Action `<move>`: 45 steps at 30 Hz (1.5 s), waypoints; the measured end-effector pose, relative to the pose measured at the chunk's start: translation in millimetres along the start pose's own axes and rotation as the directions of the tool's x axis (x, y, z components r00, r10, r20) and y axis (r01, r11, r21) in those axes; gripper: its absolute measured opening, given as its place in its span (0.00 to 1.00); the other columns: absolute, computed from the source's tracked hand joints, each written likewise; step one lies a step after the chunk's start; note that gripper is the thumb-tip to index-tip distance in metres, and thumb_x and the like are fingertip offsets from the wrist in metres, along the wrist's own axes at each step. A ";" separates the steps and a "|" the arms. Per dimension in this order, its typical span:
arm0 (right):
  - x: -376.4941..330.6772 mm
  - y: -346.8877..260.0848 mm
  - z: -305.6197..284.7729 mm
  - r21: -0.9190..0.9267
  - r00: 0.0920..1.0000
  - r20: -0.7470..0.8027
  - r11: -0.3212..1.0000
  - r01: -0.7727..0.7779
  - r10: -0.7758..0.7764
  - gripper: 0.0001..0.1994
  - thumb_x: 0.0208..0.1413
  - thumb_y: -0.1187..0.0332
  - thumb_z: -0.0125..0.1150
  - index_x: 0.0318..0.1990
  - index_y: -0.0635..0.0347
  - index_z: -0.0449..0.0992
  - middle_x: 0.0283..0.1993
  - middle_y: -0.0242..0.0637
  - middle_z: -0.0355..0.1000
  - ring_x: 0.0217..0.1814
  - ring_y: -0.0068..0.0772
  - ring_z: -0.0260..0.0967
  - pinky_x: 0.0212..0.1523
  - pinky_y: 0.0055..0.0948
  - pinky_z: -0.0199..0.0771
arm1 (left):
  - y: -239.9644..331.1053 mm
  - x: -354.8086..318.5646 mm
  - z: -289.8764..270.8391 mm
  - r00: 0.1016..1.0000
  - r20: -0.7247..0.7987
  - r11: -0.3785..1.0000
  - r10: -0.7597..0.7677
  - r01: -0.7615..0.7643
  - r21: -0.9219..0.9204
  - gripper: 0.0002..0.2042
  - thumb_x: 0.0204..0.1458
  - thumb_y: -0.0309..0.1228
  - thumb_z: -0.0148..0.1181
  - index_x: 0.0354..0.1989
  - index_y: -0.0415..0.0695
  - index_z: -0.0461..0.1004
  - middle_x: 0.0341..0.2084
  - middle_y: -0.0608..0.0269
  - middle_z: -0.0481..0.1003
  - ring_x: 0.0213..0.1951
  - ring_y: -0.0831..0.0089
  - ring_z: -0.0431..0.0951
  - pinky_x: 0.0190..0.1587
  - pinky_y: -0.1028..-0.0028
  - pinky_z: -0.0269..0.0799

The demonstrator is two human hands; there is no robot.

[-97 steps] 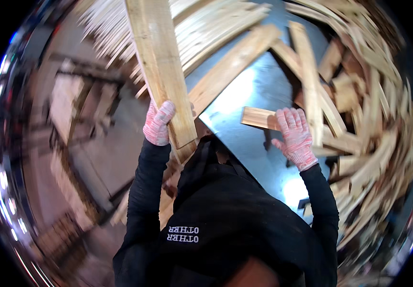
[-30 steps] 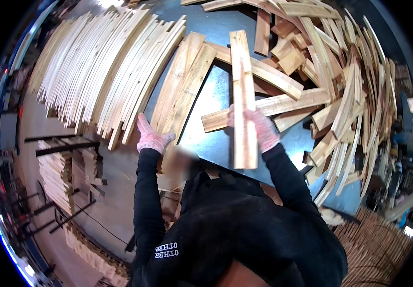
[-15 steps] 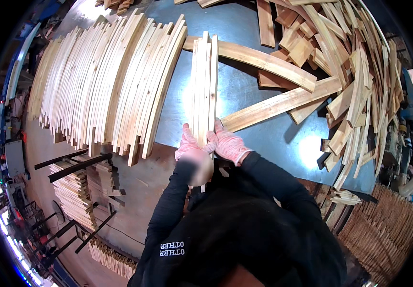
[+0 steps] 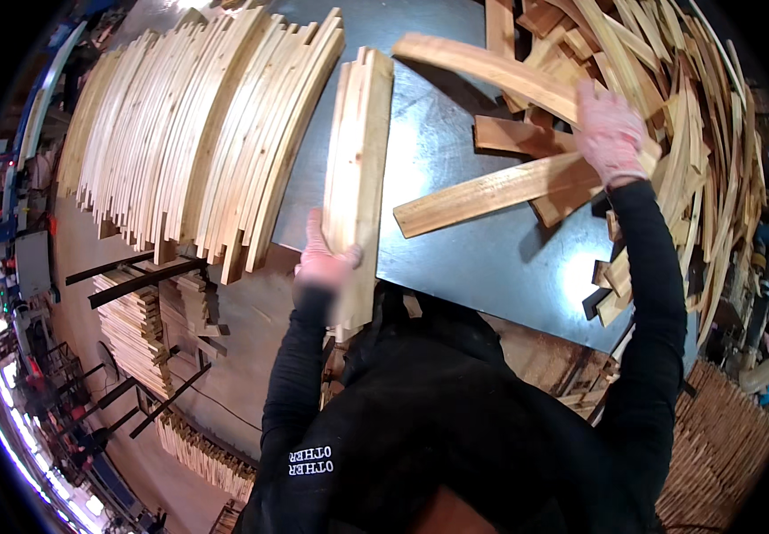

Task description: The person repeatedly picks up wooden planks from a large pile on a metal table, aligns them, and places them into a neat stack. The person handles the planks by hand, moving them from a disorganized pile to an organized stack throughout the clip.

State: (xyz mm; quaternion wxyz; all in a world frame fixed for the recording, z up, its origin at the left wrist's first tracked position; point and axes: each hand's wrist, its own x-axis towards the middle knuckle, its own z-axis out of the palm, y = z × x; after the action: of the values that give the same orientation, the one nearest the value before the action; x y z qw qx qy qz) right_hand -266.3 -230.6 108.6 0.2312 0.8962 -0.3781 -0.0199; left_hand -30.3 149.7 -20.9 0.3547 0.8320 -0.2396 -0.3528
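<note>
My left hand (image 4: 325,265), in a pink-and-white glove, grips the near part of a small bundle of pale wooden slats (image 4: 356,169). The bundle lies lengthwise on the blue-grey metal table (image 4: 455,258), its near end jutting past the front edge. Reaching out to the right, my gloved right hand (image 4: 611,133) is closed around the right end of a wooden board (image 4: 491,67). That board points to the far left, above the table. Just below it, a second wooden board (image 4: 491,191) lies at a slant, its right end near my right wrist.
A long row of pale slats (image 4: 188,133) stands side by side on the left. At the right, a jumbled heap of wood pieces (image 4: 669,133) covers the table's far corner. Stacked slats (image 4: 135,338) and dark metal bars (image 4: 148,283) are at the lower left; another stack (image 4: 714,445) is lower right.
My right hand has left the slat bundle and moved right and away, taking hold of a board. The board's far left end has shifted. My left hand stays on the bundle, which has moved slightly left.
</note>
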 end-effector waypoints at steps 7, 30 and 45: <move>-81.9 -21.1 76.1 0.231 0.979 0.011 0.953 0.194 -0.202 0.45 0.41 0.58 0.68 0.68 0.60 0.55 0.57 0.52 0.67 0.62 0.50 0.65 0.70 0.48 0.49 | 0.0 9.1 12.9 0.998 -0.052 0.970 -0.019 0.031 0.240 0.48 0.40 0.37 0.65 0.71 0.41 0.46 0.56 0.45 0.71 0.54 0.56 0.75 0.59 0.61 0.67; -101.7 -274.5 19.2 0.735 0.703 0.670 0.338 -0.587 -0.237 0.44 0.54 0.39 0.55 0.66 0.66 0.54 0.50 0.62 0.71 0.55 0.62 0.69 0.56 0.44 0.68 | -1.6 29.4 4.7 0.990 0.140 0.952 0.005 -0.048 0.304 0.58 0.38 0.50 0.75 0.72 0.38 0.41 0.62 0.42 0.64 0.62 0.54 0.67 0.61 0.67 0.65; -109.9 -270.3 79.3 0.745 0.772 0.636 -0.275 -0.607 0.018 0.33 0.44 0.59 0.75 0.55 0.68 0.67 0.45 0.44 0.77 0.47 0.38 0.74 0.50 0.34 0.73 | -44.7 60.3 -13.8 0.968 0.252 0.964 -0.008 0.075 -0.256 0.42 0.43 0.35 0.68 0.66 0.33 0.55 0.50 0.48 0.74 0.50 0.60 0.76 0.55 0.68 0.70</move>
State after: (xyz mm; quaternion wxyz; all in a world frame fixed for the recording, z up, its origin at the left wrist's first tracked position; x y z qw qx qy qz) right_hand -180.6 -22.6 -93.6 -0.6093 0.5755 -0.5216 0.1595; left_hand 25.1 144.6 -73.1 0.4216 0.7315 -0.2155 -0.4906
